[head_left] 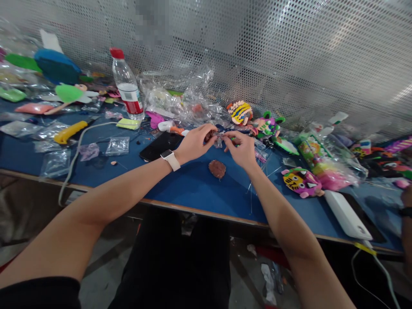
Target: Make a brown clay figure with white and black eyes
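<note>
Inward from the blue table (189,193) front edge lies a brown disc (217,169); beyond it, left hand (197,143) and right hand (241,149) — fingertips together — pinch a clear wrapper (218,140).

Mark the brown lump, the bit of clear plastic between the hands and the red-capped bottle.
Brown lump (217,169): head view, middle of its upper face.
Clear plastic (218,142): head view, its visible lower part.
Red-capped bottle (129,93): head view, on its label.

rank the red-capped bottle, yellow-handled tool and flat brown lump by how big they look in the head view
Largest to smallest, as they appear:
1. Red-capped bottle
2. Yellow-handled tool
3. Flat brown lump
</note>
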Tool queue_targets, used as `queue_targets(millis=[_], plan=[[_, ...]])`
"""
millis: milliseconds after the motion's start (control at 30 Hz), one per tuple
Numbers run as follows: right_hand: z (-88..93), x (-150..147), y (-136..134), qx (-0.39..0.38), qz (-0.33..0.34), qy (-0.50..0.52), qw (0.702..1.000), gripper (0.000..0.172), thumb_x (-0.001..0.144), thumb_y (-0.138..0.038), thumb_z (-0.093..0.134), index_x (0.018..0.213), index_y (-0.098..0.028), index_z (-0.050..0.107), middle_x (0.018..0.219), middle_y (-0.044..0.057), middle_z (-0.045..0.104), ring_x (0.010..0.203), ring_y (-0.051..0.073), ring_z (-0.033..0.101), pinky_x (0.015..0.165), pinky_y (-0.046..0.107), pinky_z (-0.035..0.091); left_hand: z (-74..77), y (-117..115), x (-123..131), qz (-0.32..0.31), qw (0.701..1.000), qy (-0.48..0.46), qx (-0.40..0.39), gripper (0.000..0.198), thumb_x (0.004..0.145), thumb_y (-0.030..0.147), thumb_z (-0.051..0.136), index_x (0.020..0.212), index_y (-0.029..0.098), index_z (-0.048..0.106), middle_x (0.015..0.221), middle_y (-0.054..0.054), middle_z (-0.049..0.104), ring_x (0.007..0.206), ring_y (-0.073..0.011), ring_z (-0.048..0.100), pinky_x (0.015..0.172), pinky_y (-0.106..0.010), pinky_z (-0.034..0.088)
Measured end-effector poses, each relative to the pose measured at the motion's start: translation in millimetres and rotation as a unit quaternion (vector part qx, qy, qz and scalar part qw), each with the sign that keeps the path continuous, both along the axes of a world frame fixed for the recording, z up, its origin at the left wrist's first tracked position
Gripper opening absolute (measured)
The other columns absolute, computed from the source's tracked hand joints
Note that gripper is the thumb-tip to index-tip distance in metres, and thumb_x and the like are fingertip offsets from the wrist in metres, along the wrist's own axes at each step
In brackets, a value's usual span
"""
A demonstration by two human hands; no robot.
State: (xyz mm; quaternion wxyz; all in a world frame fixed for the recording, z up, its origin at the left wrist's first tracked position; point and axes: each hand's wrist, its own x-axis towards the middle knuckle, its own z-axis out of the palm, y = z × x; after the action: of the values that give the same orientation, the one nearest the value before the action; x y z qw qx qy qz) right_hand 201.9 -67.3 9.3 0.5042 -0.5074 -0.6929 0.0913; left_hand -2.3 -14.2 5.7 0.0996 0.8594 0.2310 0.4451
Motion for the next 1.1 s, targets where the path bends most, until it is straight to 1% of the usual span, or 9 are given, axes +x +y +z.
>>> queue_targets(millis=[167,233,333,467,533,633,833,1000,1100], plan=[[-0.9,3.4,6.2,-0.073,0.104,0.064,0.99,0.029,0.097,-0.052,0.068,0.093,-0.023,0.069,0.106,0.005,0.073,0.057,0.012,0.067,0.059,0.032,0.059,-0.7,7.3,-3.5,0.018,1.0,-0.001,-0.011,0.016,0.101,0.027,0.055,0.113,0.019,0.062,0.1,-0.008,0.072,0.081,-0.0189,0.066,0.076,-0.033,0.053],[-1.8,5.5,8.7,-0.104,0.135,0.085,0.982,0.037,0.094,-0.06,0.069,0.093,-0.023,0.067,0.101,0.004,0.071,0.058,0.012,0.067,0.061,0.032,0.06,-0.7,7.8,-4.2,0.016,1.0,0.002,-0.015,0.016,0.101,0.029,0.055,0.111,0.019,0.063,0.098,-0.008,0.072,0.081,-0.0191,0.066,0.076,-0.034,0.053],[-3.8,9.2,12.2,-0.133,0.151,0.103,0.974,0.043,0.092,-0.065,0.071,0.095,-0.023,0.065,0.082,-0.001,0.068,0.055,0.012,0.066,0.06,0.031,0.059,1.1,5.3,-4.3,-0.015,1.0,-0.008,-0.026,0.02,0.101,0.034,0.058,0.109,0.018,0.066,0.098,-0.008,0.072,0.082,-0.0191,0.067,0.08,-0.035,0.054],[-7.4,11.0,14.8,-0.136,0.145,0.106,0.974,0.041,0.09,-0.063,0.073,0.09,-0.023,0.065,0.074,-0.002,0.067,0.049,0.012,0.061,0.051,0.03,0.053,5.8,3.4,-4.0,-0.046,0.993,-0.063,-0.086,0.028,0.104,0.041,0.054,0.11,0.018,0.07,0.111,-0.01,0.074,0.095,-0.0193,0.07,0.084,-0.034,0.057],[-9.0,10.0,14.7,-0.154,0.153,0.113,0.97,0.038,0.09,-0.061,0.073,0.089,-0.023,0.066,0.07,-0.001,0.067,0.049,0.013,0.059,0.048,0.029,0.051,6.6,5.3,-3.6,-0.058,0.986,-0.083,-0.13,0.028,0.105,0.039,0.052,0.108,0.019,0.072,0.11,-0.009,0.076,0.096,-0.0182,0.071,0.08,-0.031,0.057],[-9.8,7.9,13.2,-0.156,0.155,0.108,0.97,0.033,0.091,-0.056,0.073,0.09,-0.023,0.067,0.069,-0.001,0.068,0.05,0.014,0.059,0.047,0.029,0.05,3.9,10.0,-2.1,-0.097,0.979,-0.086,-0.158,0.02,0.101,0.033,0.059,0.103,0.019,0.072,0.104,-0.008,0.077,0.093,-0.0167,0.072,0.081,-0.03,0.059],[-8.5,7.0,9.6,-0.116,0.12,0.061,0.984,0.022,0.093,-0.045,0.07,0.093,-0.023,0.07,0.076,0.0,0.071,0.051,0.013,0.061,0.05,0.03,0.049,-3.0,14.0,-0.5,-0.133,0.971,-0.079,-0.181,0.018,0.094,0.034,0.07,0.099,0.018,0.066,0.098,-0.007,0.077,0.088,-0.016,0.074,0.083,-0.032,0.063],[-5.0,4.3,4.7,-0.063,0.054,0.017,0.996,0.015,0.096,-0.037,0.066,0.095,-0.023,0.073,0.069,-0.001,0.069,0.053,0.015,0.06,0.053,0.031,0.047,-4.0,15.0,-0.8,-0.133,0.968,-0.085,-0.194,0.017,0.09,0.03,0.075,0.1,0.018,0.066,0.097,-0.007,0.077,0.088,-0.0162,0.075,0.082,-0.031,0.064],[-0.3,0.0,-0.2,-0.005,0.026,-0.038,0.999,0.013,0.097,-0.031,0.066,0.093,-0.023,0.075,0.081,0.003,0.074,0.062,0.016,0.063,0.063,0.034,0.052,-7.2,15.6,1.0,-0.138,0.964,-0.096,-0.205,0.018,0.088,0.027,0.076,0.099,0.018,0.065,0.097,-0.007,0.077,0.087,-0.0157,0.075,0.081,-0.03,0.064]])
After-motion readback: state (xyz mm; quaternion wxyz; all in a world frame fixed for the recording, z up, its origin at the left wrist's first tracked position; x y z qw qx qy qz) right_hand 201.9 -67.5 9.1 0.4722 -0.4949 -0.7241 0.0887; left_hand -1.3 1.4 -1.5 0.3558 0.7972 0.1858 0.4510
